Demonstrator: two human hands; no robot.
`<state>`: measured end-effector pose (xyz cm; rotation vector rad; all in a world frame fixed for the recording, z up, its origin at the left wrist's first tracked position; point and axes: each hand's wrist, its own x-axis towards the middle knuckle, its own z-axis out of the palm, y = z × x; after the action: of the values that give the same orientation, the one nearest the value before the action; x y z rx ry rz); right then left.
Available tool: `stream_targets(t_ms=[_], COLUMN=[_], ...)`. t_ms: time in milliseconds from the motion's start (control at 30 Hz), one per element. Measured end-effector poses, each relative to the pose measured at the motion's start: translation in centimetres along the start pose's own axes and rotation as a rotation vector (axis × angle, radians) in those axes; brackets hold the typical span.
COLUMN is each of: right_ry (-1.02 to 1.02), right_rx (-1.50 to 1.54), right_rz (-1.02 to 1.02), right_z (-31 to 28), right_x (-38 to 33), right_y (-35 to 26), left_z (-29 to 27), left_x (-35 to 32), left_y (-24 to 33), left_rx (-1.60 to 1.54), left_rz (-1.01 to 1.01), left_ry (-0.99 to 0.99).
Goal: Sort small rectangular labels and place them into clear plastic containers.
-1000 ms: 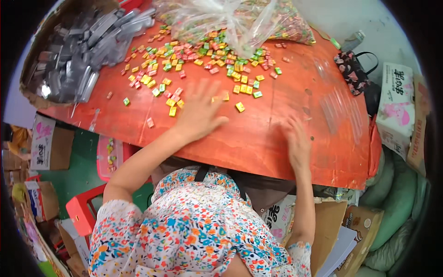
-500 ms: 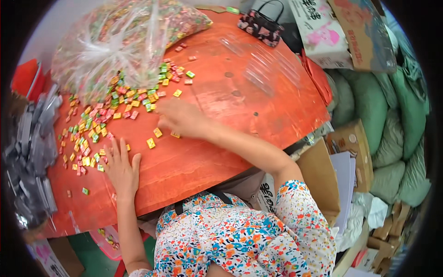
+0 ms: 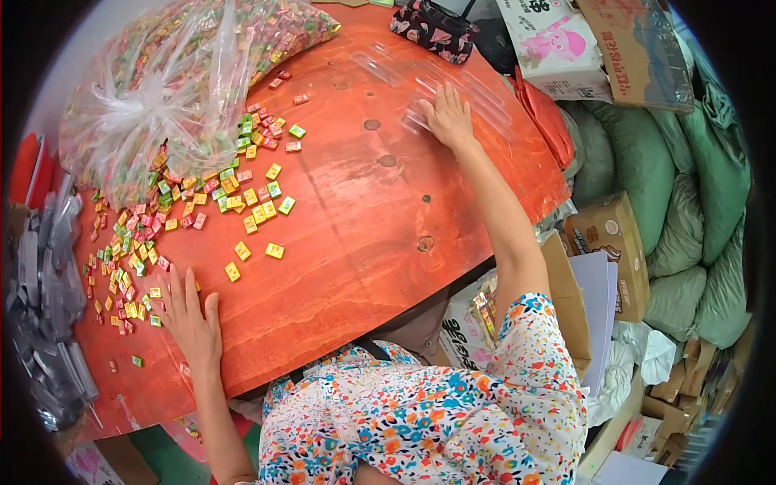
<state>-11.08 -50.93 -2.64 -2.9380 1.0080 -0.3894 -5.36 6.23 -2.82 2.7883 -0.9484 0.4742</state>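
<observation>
Two hands rest on a big round orange bench [image 3: 356,234] in the head view. The left hand [image 3: 190,315] lies flat near the close edge, fingers spread and holding nothing. It sits right at the edge of the loose candies [image 3: 174,234], so it looks like it props the person up while the other arm stretches far.

The right hand [image 3: 447,117] is way out across the bench, arm long and straight. Its fingers are open and lie on a clear tray [image 3: 453,89]. The tray is thin, see-through plastic with a shiny, bumpy top. It lies near the far edge, well apart from the candies. The hand touches it, but I cannot tell if the fingers pinch it yet.

The candies are little squares in yellow, green, red and pink wrappers. They spill out from a big clear bag [image 3: 162,89] at the far left. The bag is crinkly, tied in a knot on top, and stuffed full.

The bench looks like painted wood, smooth with dark round knots. A heap of grey plastic pieces [image 3: 44,315] sits at the left edge. A dark flowery pouch [image 3: 432,28] lies at the far edge. Cardboard boxes [image 3: 610,242] and green sacks [image 3: 695,186] stand on the right, off the bench.
</observation>
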Motion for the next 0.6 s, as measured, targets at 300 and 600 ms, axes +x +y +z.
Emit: stream_targets(t_ms=[300,600], right_ry=[-0.146,-0.173], right_rx=[0.026,0.027], right_rz=[0.077,-0.339], right_z=[0.1,-1.1], right_x=[0.0,-10.8], right_y=[-0.3,-7.6], left_z=[-0.1,0.1], left_x=[-0.1,-0.2], left_y=[0.1,0.1], left_rx=[0.015,0.006], left_rz=[-0.035,-0.048], left_ry=[-0.060,-0.026])
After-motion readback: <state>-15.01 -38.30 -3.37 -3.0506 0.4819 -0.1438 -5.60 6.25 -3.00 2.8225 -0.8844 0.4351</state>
